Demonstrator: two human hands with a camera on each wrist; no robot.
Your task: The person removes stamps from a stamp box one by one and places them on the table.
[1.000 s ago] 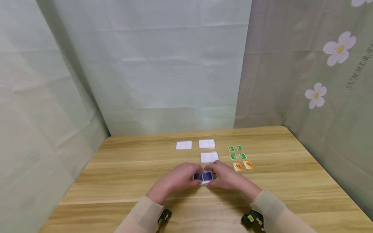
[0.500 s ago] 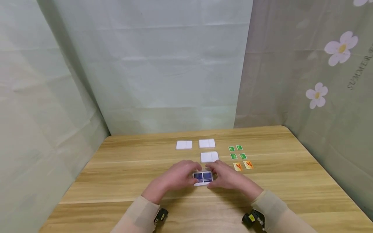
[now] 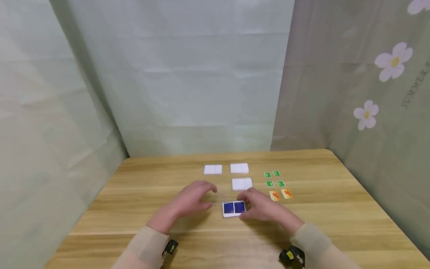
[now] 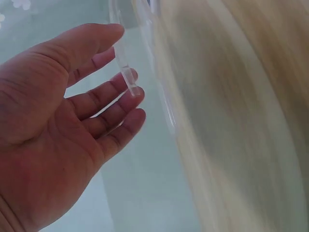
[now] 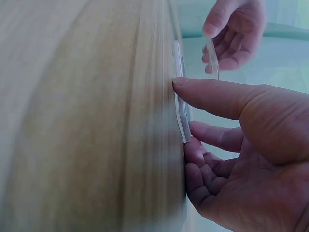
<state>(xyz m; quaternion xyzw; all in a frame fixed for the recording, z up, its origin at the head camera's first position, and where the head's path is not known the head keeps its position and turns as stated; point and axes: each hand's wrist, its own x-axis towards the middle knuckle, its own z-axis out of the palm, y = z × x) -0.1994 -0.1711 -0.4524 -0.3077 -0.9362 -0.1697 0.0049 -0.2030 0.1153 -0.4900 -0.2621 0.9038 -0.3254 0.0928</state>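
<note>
My left hand (image 3: 188,200) pinches a thin clear plastic cover (image 4: 126,67) by its edge, between thumb and fingertips. The cover is raised off the table, to the left of a white rectangular case (image 3: 229,215) that shows two dark blue squares. My right hand (image 3: 260,205) grips the right end of this case, thumb at the near edge and fingers at the far edge. In the right wrist view the flat case (image 5: 182,113) lies against the table, seen from its side. The cover (image 5: 211,55) hangs apart from it.
Farther back on the wooden table (image 3: 151,209) lie three white cases, one of them (image 3: 242,184) just beyond my hands. To the right are several small green picture squares (image 3: 270,184) and two orange ones (image 3: 286,193). Cloth curtains (image 3: 201,74) enclose the table's back and sides.
My left hand has moved left, away from the case, taking the clear cover off it. The blue squares now show uncovered. My right hand has stayed at the case's right end.
</note>
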